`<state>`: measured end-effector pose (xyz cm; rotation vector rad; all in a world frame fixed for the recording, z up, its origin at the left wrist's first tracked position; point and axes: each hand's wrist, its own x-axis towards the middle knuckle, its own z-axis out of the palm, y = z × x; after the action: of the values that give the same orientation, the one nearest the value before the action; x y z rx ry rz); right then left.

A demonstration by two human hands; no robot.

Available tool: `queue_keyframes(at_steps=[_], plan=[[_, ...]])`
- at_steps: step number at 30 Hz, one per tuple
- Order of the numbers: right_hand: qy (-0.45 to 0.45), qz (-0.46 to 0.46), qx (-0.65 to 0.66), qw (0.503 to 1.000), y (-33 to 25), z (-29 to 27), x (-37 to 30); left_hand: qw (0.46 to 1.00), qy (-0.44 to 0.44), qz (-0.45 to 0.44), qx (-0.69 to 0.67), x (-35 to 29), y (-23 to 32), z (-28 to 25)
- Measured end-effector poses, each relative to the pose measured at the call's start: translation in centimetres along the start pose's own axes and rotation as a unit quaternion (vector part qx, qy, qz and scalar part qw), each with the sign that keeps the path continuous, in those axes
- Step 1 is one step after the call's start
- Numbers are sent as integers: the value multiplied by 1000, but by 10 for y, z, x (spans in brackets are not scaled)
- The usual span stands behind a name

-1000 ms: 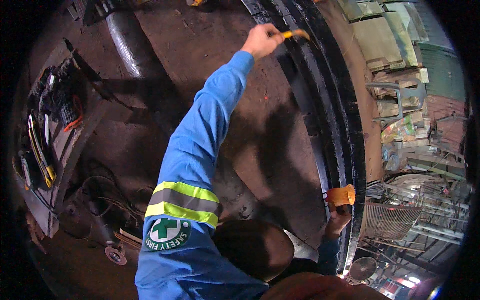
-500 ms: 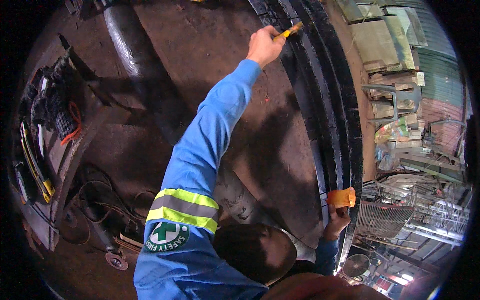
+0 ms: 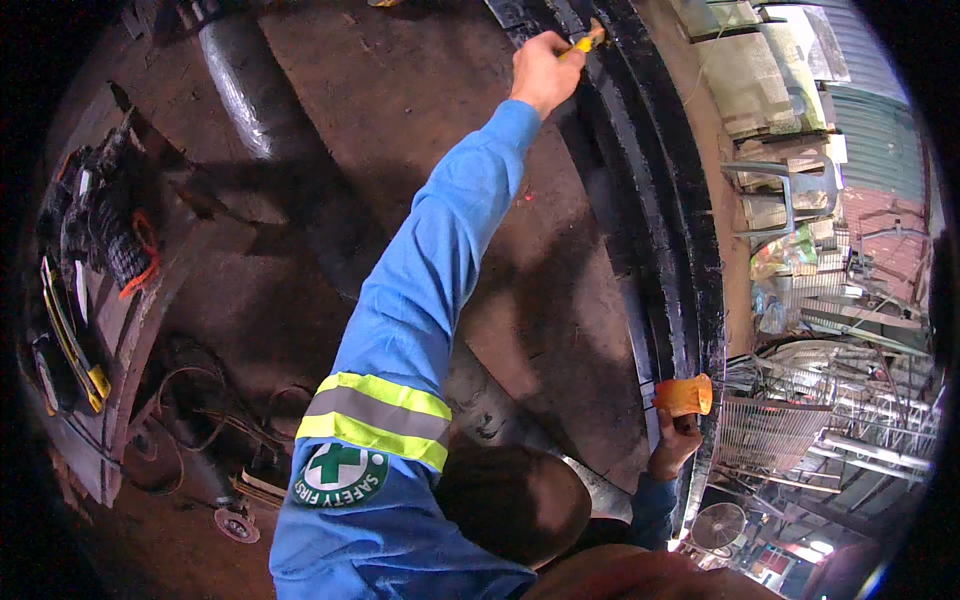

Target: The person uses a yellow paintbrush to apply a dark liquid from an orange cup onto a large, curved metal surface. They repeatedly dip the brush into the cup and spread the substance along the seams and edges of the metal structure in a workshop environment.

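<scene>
My left hand (image 3: 546, 75), at the end of a blue sleeve, reaches far forward with its fingers closed round a small yellow-handled paintbrush (image 3: 584, 43). The brush's bristles are at the top of a long black steel beam (image 3: 660, 230), which looks curved here; whether they touch it I cannot tell. Low on the right, my right hand (image 3: 674, 447) grips an orange cup (image 3: 684, 396) beside the beam's near end. The cup is tilted and its contents are hidden.
To the left, dark knitted gloves (image 3: 105, 215) and a yellow utility knife (image 3: 75, 340) lie on a metal surface. Below are cables and a disc tool (image 3: 236, 525). A large pipe (image 3: 240, 90) stretches across the floor. Beyond the beam stand a grey plastic chair (image 3: 790, 200) and a fan (image 3: 718, 526).
My left hand with the paintbrush has moved a little forward and to the right, and the brush has turned to point more forward. My right hand keeps the cup in nearly the same place.
</scene>
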<state>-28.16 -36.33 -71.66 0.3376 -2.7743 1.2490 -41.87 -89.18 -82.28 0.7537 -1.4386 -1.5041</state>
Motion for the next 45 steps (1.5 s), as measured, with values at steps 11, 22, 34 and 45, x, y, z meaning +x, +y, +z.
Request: queue_keyframes(at_steps=[11, 22, 34, 45], plan=[[-17, -31, -26, 999, 15, -33, -1, 997, -59, 48, -2, -44, -20, 3], [12, 0, -91, 996, 10, -38, -9, 991, -25, 47, 125, -27, -7, -31], [-7, -2, -20, 1000, 4, -30, -11, 964, -75, 110, 232, -2, 14, -32], [2, 14, -50, 999, 13, -25, -14, 970, -95, 122, 189, -50, 1, 0]])
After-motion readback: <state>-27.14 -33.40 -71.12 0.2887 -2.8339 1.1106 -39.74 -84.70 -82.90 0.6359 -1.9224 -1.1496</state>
